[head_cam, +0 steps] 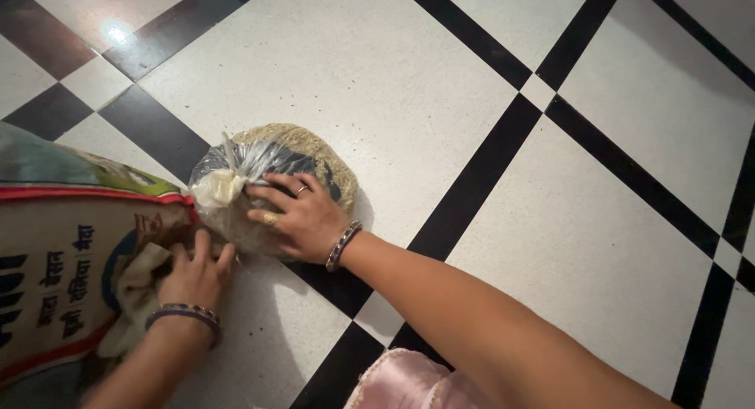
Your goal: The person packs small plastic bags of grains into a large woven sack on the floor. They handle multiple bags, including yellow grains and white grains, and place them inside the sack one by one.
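The person's right hand (pixel 303 220) is pressing flat on the knotted clear bag of grain (pixel 271 177) lying on the tiled floor (pixel 440 110), while the left hand (pixel 197 277) is holding the printed sack (pixel 63 267) mouth, so sliding it in looks next, needing a firmer grip.

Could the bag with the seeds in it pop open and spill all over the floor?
It might. The right hand presses on the clear plastic bag of grain close to its twisted knot; if the knot slips, grain could scatter across the tiled floor. The thin plastic looks stretched tight, so a hard squeeze could tear it. The left hand grips the mouth of the printed sack, which could flop over.
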